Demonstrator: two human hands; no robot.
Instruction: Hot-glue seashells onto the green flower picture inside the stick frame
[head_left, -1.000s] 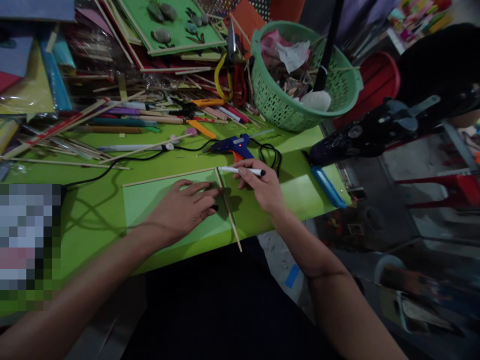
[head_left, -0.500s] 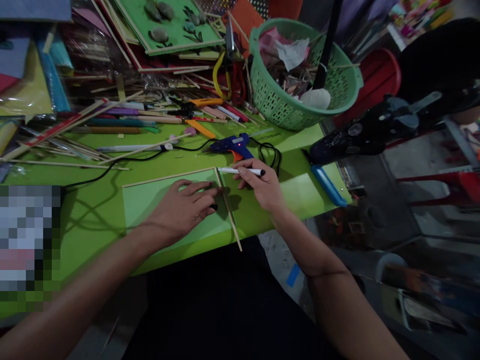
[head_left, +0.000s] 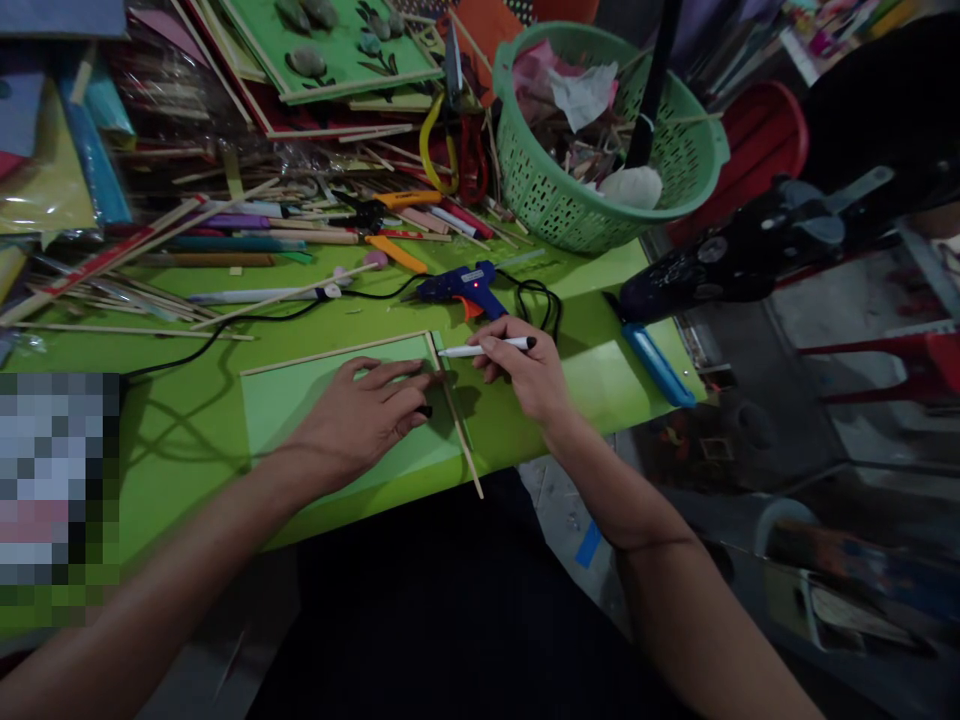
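Observation:
My right hand (head_left: 525,370) is closed round a white marker (head_left: 474,350) with a black end, its tip against the upper part of a thin wooden stick (head_left: 459,425). That stick lies along the right side of a light green sheet (head_left: 300,405) and sticks out past the table's front edge. A second wooden stick (head_left: 337,353) runs along the sheet's far edge and meets the first at the corner. Over the sheet, my left hand (head_left: 367,415) has its fingertips at the upright stick. Between its thumb and fingers shows a small black marker cap (head_left: 424,411), partly hidden.
Beyond the sheet lies a blue glue gun (head_left: 461,288) with a lit red light and a cord. A green basket (head_left: 600,200) of scraps stands at the back right, a blue-handled tool (head_left: 660,365) at the right edge. Pens, sticks and scissors (head_left: 439,145) crowd the back.
The marker tip has shifted slightly down along the stick, with my right hand moving a little. My left hand stays in place; the whole view has shifted slightly.

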